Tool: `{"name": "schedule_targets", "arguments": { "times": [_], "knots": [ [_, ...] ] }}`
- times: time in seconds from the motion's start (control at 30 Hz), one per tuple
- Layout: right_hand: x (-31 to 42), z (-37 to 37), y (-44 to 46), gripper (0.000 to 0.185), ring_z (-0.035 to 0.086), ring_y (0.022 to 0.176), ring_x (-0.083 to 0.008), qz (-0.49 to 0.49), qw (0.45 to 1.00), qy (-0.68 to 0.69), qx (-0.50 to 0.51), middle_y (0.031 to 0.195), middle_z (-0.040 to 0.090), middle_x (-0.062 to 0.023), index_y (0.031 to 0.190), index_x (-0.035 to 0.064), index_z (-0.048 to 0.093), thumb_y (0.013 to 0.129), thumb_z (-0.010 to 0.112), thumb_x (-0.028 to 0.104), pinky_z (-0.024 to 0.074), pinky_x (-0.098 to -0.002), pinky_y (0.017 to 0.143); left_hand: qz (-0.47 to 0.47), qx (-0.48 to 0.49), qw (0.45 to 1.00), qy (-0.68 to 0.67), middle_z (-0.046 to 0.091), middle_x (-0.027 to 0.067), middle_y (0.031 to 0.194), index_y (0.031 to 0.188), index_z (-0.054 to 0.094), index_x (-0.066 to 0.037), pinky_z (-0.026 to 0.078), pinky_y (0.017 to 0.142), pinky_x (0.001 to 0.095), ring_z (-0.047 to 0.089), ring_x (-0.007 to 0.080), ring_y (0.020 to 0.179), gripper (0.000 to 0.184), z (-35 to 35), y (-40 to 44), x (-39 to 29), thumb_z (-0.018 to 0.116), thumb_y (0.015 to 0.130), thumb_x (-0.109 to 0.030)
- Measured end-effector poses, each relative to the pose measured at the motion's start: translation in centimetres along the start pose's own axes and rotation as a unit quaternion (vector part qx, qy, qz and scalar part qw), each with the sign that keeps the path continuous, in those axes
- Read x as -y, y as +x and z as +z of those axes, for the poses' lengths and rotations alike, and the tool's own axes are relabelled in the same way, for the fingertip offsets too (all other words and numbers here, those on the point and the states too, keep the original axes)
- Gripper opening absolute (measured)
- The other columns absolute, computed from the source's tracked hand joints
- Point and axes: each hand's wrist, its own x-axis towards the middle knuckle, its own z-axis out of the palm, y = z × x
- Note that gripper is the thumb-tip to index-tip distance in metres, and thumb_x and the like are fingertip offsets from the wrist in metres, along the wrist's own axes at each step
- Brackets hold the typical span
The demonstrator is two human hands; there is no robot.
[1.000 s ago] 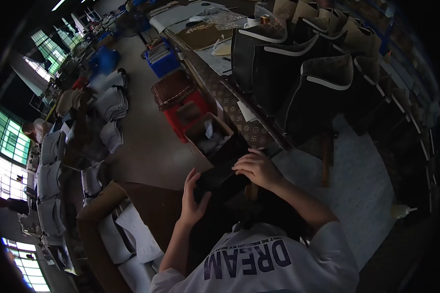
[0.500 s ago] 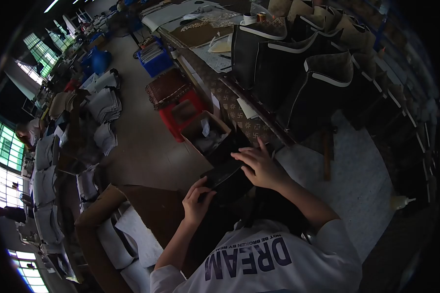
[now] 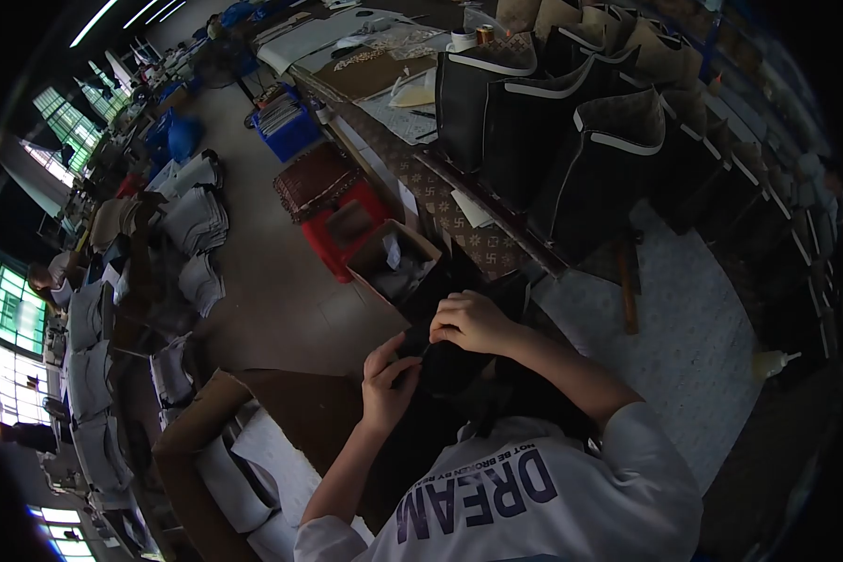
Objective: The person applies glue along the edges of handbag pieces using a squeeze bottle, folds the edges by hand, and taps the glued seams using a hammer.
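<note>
A black, leather-like piece is in front of my body, dark against the dark surroundings, so its full shape is hard to make out. My left hand grips its left edge between thumb and fingers. Close beside it, my right hand is closed, with fingertips pinched together at the piece's upper edge. Whether something small is also between those fingertips, I cannot tell.
An open cardboard box stands just ahead, near a red stool and a blue crate. Tall black bag-like pieces with pale edging crowd the worktable at right. A brown carton holds white sheets at left. Someone sits far left.
My right hand has moved left and closed its spread fingers at the black piece's edge, nearer my left hand. The piece now sits at a different tilt. The view has shifted slightly.
</note>
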Motion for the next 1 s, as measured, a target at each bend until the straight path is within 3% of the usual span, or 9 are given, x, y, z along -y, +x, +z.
{"name": "schedule_targets", "arguments": {
  "times": [0.2,0.33,0.4,0.5,0.57,0.7,0.8,0.9,1.0],
  "knots": [
    [0.4,-0.6,-0.4,0.01,0.06,0.078,-0.0154,-0.039,0.999,0.004,-0.033,0.083,0.06,-0.0003,0.085,0.0109,0.069,0.087,0.07,0.02,0.0466,-0.031,0.072,0.028,0.067,0.996,0.041,0.055,0.0086,0.131,0.106,0.072,-0.014,0.032,0.108,0.0479,0.056,0.026,0.116,0.028,-0.1,1.9,-1.0,0.074,0.078,-0.007],
    [0.7,-3.0,-2.0,0.016,0.061,0.08,-0.0119,0.016,0.929,0.223,-0.295,0.086,0.06,-0.0063,0.108,0.0019,0.062,0.1,0.049,0.004,0.0489,-0.0247,0.07,0.039,0.117,0.992,0.025,0.057,0.0074,0.123,0.11,0.072,-0.017,0.034,0.104,0.0471,0.057,0.0256,0.112,0.031,0.9,4.6,-2.5,0.076,0.079,-0.013],
    [0.4,-5.6,-4.9,0.016,0.061,0.075,-0.0136,0.019,0.874,0.218,-0.434,0.083,0.061,-0.0074,0.111,0.0005,0.059,0.1,0.048,0.003,0.0496,-0.026,0.069,0.068,0.105,0.992,0.033,0.059,0.0067,0.113,0.111,0.072,-0.018,0.04,0.095,0.0442,0.059,0.0251,0.104,0.032,2.0,5.5,-2.6,0.076,0.079,-0.019],
    [-3.5,-10.3,-9.8,0.011,0.061,0.077,-0.0178,0.13,0.821,-0.063,-0.552,0.086,0.061,-0.0116,0.107,-0.0003,0.056,0.098,0.052,0.002,0.0496,-0.0273,0.071,0.072,0.141,0.987,0.036,0.059,0.0071,0.104,0.111,0.072,-0.017,0.046,0.086,0.0418,0.06,0.0256,0.095,0.031,2.9,7.3,-3.2,0.075,0.08,-0.019],
    [-5.3,-13.9,-11.9,0.015,0.06,0.092,-0.0258,0.337,0.781,-0.197,-0.488,0.099,0.059,-0.0147,0.105,0.0009,0.056,0.093,0.061,0.006,0.0503,-0.0334,0.079,0.113,0.141,0.983,0.024,0.059,0.0082,0.098,0.112,0.072,-0.016,0.049,0.081,0.0402,0.061,0.0268,0.09,0.033,3.9,8.6,-3.4,0.076,0.079,-0.017],
    [-12.2,-15.2,-16.6,0.033,0.055,0.105,-0.0383,0.5,0.734,-0.331,-0.319,0.114,0.056,-0.0165,0.11,0.0026,0.058,0.084,0.072,0.019,0.0498,-0.0449,0.086,0.159,0.15,0.975,0.026,0.059,0.0084,0.091,0.114,0.07,-0.015,0.052,0.073,0.038,0.061,0.028,0.084,0.033,6.0,11.0,-4.7,0.074,0.081,-0.017],
    [-13.4,-15.6,-16.8,0.033,0.058,0.102,-0.038,0.545,0.696,-0.415,-0.214,0.113,0.058,-0.016,0.114,0.0044,0.06,0.087,0.069,0.021,0.0518,-0.0462,0.082,0.163,0.173,0.969,0.068,0.059,0.0078,0.091,0.117,0.068,-0.017,0.052,0.071,0.038,0.062,0.0275,0.083,0.033,7.9,12.1,-5.5,0.071,0.084,-0.021],
    [-11.8,-18.1,-17.1,0.028,0.063,0.092,-0.0353,0.62,0.676,-0.338,-0.209,0.108,0.064,-0.0144,0.114,0.0064,0.064,0.09,0.064,0.022,0.0521,-0.0496,0.075,0.179,0.174,0.966,0.063,0.059,0.0076,0.092,0.119,0.066,-0.017,0.053,0.069,0.0386,0.064,0.0276,0.082,0.033,9.3,13.2,-5.6,0.068,0.087,-0.023],
    [-10.1,-18.1,-20.7,0.024,0.066,0.075,-0.0264,0.509,0.722,-0.337,-0.326,0.094,0.068,-0.0118,0.113,0.0076,0.065,0.095,0.059,0.022,0.0521,-0.043,0.066,0.165,0.199,0.964,0.061,0.06,0.0076,0.095,0.121,0.065,-0.018,0.054,0.068,0.0385,0.065,0.0281,0.081,0.033,10.6,13.7,-5.0,0.066,0.088,-0.022]
  ]
}}
